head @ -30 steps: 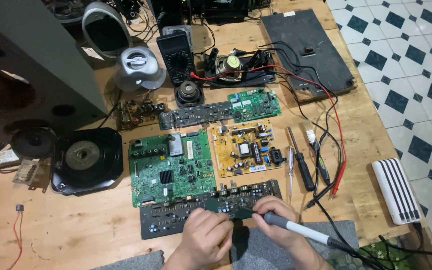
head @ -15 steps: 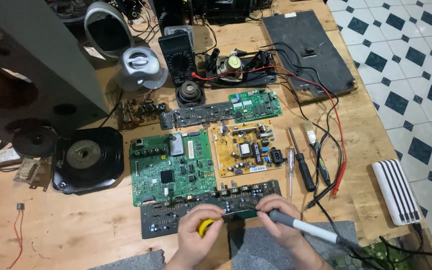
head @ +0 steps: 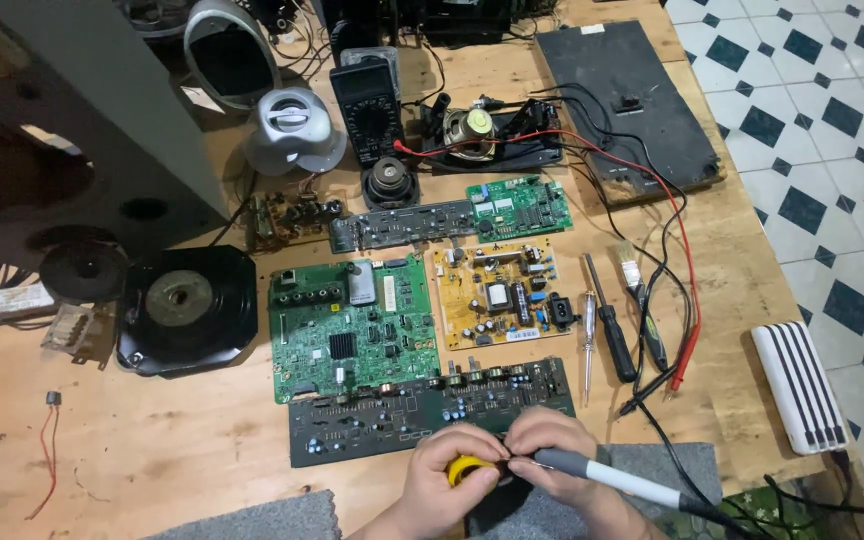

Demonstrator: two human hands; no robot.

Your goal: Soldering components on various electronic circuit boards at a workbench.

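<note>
The left hand [head: 447,480] pinches a small yellow roll [head: 469,468] just below the dark board [head: 422,408]. The right hand [head: 552,455] grips a grey soldering pen [head: 607,478]; its tip should stay steady, away from fingers

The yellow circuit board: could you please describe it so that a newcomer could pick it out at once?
On the wooden table, find the cluster of circuit boards in the middle. The yellow board lies right of the big green board and above the long dark board. It alone is yellow, and squarish.
</note>
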